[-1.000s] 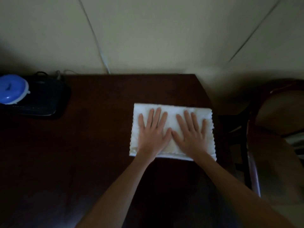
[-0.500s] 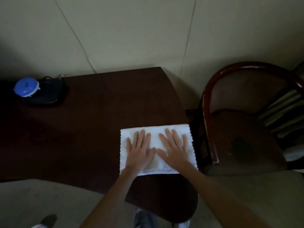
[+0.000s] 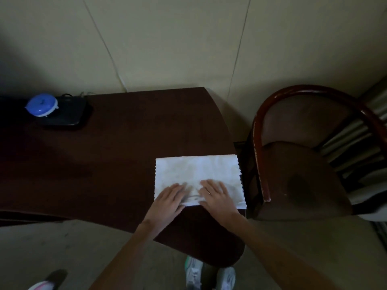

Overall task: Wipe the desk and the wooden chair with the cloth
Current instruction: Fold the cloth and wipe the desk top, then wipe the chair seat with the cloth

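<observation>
A white cloth (image 3: 196, 170) with zigzag edges lies flat on the right end of the dark wooden desk (image 3: 125, 153), close to its right edge. My left hand (image 3: 169, 199) and my right hand (image 3: 217, 197) rest palm-down side by side on the cloth's near edge, fingers pointing away from me. The cloth is slightly rumpled between them. Neither hand grips anything. The wooden chair (image 3: 303, 185), with a curved red-brown back rail, stands just right of the desk, and nothing touches it.
A blue round lidded container (image 3: 41, 104) sits on a flat black device (image 3: 67, 116) at the desk's far left, against the wall. My shoes (image 3: 193, 275) stand on the floor under the desk's rounded near corner. Pale slats (image 3: 356, 130) show behind the chair.
The view has pulled back, showing more floor and the chair. Both hands have slid from the cloth's middle back to its near edge.
</observation>
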`<state>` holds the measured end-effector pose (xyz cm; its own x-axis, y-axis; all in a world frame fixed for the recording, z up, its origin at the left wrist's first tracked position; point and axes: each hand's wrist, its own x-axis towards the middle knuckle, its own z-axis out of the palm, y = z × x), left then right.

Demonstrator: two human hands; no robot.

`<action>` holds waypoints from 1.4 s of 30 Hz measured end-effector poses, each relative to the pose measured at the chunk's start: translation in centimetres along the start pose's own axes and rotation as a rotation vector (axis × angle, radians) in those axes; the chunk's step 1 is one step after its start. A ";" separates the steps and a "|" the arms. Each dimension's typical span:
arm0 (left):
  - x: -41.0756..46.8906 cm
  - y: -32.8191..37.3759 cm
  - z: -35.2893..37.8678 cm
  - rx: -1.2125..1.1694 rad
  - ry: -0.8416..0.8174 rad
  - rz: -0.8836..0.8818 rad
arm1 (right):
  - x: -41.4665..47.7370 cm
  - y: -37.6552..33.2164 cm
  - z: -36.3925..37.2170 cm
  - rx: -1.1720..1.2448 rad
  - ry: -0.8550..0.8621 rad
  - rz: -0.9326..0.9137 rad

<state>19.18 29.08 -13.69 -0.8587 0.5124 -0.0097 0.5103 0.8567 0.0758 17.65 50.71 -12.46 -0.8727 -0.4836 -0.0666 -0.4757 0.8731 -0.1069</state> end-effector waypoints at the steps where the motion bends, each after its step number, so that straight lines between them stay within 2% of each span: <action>1: 0.2 0.1 -0.1 0.031 0.024 0.022 | 0.4 -0.1 -0.4 -0.019 0.008 -0.013; 4: 0.5 0.7 -1.0 0.048 -0.003 -0.002 | 1.5 0.2 -2.6 0.089 -0.149 0.025; 9: 5.1 0.8 -7.7 -0.038 -0.078 -0.091 | 2.3 2.6 -7.7 0.172 -0.220 0.179; 12: 9.1 0.7 -11.9 -0.126 -0.052 0.026 | 1.9 4.8 -11.4 0.166 -0.161 0.260; 17: 14.2 4.2 -17.9 -0.205 0.038 0.169 | -1.8 9.8 -16.7 -0.042 0.027 0.242; 21: 17.6 8.7 -18.8 -0.309 0.091 0.248 | -6.4 14.9 -18.1 0.135 0.196 0.380; 24: 19.4 12.5 -17.7 -0.348 0.087 0.288 | -9.6 19.0 -17.6 0.177 0.118 0.391; 28: 21.3 18.6 -14.4 -0.379 0.031 0.270 | -14.4 24.8 -15.3 0.184 -0.013 0.312; 30: 22.0 22.0 -12.5 -0.421 -0.027 0.211 | -16.8 27.9 -13.7 0.262 -0.031 0.306; 32: 22.0 25.2 -10.7 -0.646 -0.100 0.087 | -18.9 30.6 -13.3 0.434 -0.096 0.302; 34: 21.5 28.1 -9.3 -1.009 -0.101 -0.107 | -20.8 33.0 -13.8 0.568 -0.134 0.267; 36: 21.5 30.7 -8.3 -1.314 -0.012 -0.331 | -22.4 35.4 -15.0 0.707 -0.153 0.234; 38: 21.2 33.4 -7.1 -1.521 0.010 -0.550 | -23.7 37.6 -16.4 0.940 -0.170 0.230; 41: 21.0 37.6 -4.9 -1.828 -0.092 -0.967 | -24.8 40.5 -17.8 1.281 -0.182 0.248; 42: 20.7 38.7 -3.8 -1.877 -0.074 -1.031 | -25.0 41.3 -17.9 1.366 -0.192 0.269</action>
<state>20.98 72.57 -7.17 -0.7014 0.0631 -0.7100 -0.6963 -0.2736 0.6636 17.82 99.94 2.57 -0.8377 -0.4111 -0.3594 0.2788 0.2441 -0.9288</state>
